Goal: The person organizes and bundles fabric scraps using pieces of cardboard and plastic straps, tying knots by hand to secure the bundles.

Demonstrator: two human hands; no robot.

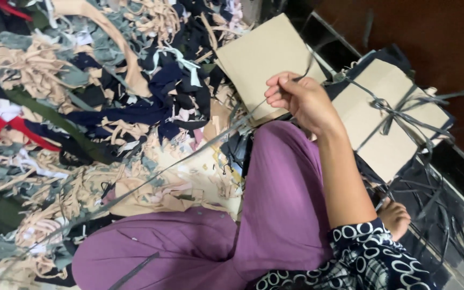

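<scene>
One head view showed the scene. The right hand (296,96) was closed, pinching a grey strip (189,153) between thumb and fingers. The strip's long axis ran taut from that hand down and to the left, over the purple-trousered leg (280,198) and the heap of cloth scraps (81,107) on the floor. A loose cardboard sheet (261,56) lay just beyond the hand; a tied cardboard bundle (388,113) lay to its right. The left hand was out of view.
</scene>
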